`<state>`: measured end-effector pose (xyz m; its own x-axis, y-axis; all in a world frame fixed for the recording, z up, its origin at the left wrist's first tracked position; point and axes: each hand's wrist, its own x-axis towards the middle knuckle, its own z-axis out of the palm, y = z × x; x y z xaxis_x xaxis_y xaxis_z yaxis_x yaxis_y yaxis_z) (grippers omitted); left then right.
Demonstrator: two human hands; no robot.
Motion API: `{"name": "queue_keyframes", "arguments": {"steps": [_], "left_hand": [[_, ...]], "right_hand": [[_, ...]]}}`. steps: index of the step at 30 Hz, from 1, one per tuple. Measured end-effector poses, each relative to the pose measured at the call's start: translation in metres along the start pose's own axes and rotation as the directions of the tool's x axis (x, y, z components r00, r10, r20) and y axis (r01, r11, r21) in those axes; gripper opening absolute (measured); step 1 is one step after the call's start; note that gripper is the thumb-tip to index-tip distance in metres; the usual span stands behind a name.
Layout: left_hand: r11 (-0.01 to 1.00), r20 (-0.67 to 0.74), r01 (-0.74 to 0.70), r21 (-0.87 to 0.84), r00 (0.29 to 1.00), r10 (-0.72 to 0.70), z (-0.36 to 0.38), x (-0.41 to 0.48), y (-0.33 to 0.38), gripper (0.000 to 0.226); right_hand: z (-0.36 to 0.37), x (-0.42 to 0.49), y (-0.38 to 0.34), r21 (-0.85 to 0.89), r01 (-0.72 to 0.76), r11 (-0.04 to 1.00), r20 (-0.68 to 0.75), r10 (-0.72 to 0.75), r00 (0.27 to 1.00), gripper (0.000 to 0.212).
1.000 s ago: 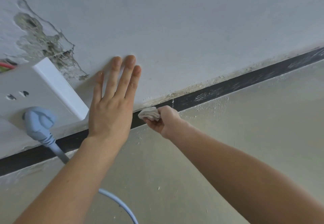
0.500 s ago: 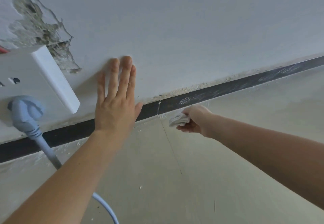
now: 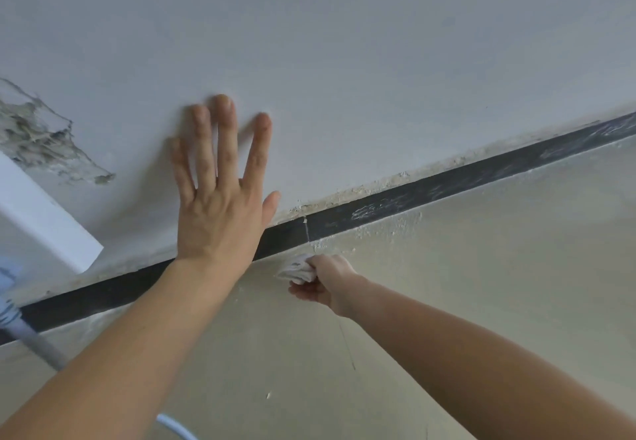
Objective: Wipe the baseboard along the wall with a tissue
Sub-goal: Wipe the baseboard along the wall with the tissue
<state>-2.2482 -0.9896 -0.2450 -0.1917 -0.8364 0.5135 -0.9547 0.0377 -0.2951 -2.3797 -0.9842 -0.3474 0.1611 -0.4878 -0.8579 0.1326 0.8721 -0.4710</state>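
Pressing my left hand (image 3: 220, 212) flat against the white wall (image 3: 344, 61), I have its fingers (image 3: 225, 143) straight and spread, holding nothing. Their tips are smeared by blur. The heel of that hand and the wrist cover a stretch of the black baseboard (image 3: 447, 188), so that part of the strip is hidden from me.

My right hand (image 3: 325, 278) is low over the floor (image 3: 481, 302), just below the baseboard's lower edge, with its fingers curled round a crumpled white tissue (image 3: 297, 270). Most of the tissue is buried in the grip, and only a wad pokes out toward the left. Its upper corner comes close to the foot of the baseboard, by a thin pale joint line (image 3: 306, 229) in the strip, but I cannot tell whether it touches.

Further right the baseboard carries pale scuffs, with crumbly plaster along its top edge and white crumbs on the floor just beneath.

At far left a white box (image 3: 48, 223) on the wall is cut off by the frame edge, so its face cannot be seen. Below it a pale cable (image 3: 34, 340) is blurred and half out of view. It passes under my left forearm and shows again at the bottom edge. Above the box a patch of broken plaster (image 3: 38, 143) shows rough grey material, also cut by the left edge.
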Motion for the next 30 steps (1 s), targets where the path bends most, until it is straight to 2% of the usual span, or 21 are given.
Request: {"name": "queue_keyframes", "arguments": {"steps": [4, 8, 12, 14, 16, 20, 23, 26, 30], "left_hand": [[0.998, -0.017, 0.031, 0.060, 0.999, -0.030, 0.007, 0.002, 0.007, 0.114], [0.997, -0.039, 0.074, 0.029, 0.997, -0.073, 0.012, 0.002, 0.011, 0.118], [0.998, -0.064, 0.059, 0.031, 0.996, -0.057, 0.015, 0.002, 0.010, 0.116], [0.998, -0.070, 0.053, 0.037, 0.996, -0.050, 0.016, 0.003, 0.007, 0.116], [0.997, -0.068, 0.062, 0.054, 0.996, -0.058, 0.017, 0.003, 0.007, 0.116], [0.997, -0.071, 0.050, 0.058, 0.996, -0.046, 0.019, 0.002, 0.008, 0.115], [0.998, -0.086, 0.047, 0.041, 0.995, -0.044, 0.019, 0.002, 0.008, 0.116], [0.999, -0.090, 0.039, 0.033, 0.995, -0.036, 0.019, 0.002, 0.008, 0.117], [0.999, -0.095, 0.031, 0.010, 0.995, -0.030, 0.021, 0.002, 0.006, 0.118]], "right_hand": [[0.008, 0.006, -0.024, 0.302, -0.030, 0.953, 0.083, 0.005, 0.997, 0.024], [-0.018, 0.014, -0.046, 0.425, 0.005, 0.905, -0.008, -0.002, 1.000, 0.035], [-0.067, 0.008, -0.053, 0.512, 0.160, 0.844, -0.149, -0.096, 0.984, 0.025], [-0.082, 0.001, -0.052, 0.510, 0.219, 0.831, -0.181, -0.145, 0.973, 0.024], [-0.076, -0.004, -0.044, 0.483, 0.182, 0.856, -0.194, -0.098, 0.976, 0.018], [-0.024, -0.002, -0.010, 0.364, -0.018, 0.931, 0.047, 0.000, 0.999, 0.011], [0.000, 0.010, -0.012, 0.358, -0.052, 0.932, 0.113, 0.012, 0.994, 0.021], [-0.014, 0.022, -0.035, 0.445, -0.010, 0.895, 0.018, 0.002, 1.000, 0.025], [-0.063, 0.027, -0.057, 0.467, 0.095, 0.879, -0.170, -0.016, 0.985, 0.023]]}}
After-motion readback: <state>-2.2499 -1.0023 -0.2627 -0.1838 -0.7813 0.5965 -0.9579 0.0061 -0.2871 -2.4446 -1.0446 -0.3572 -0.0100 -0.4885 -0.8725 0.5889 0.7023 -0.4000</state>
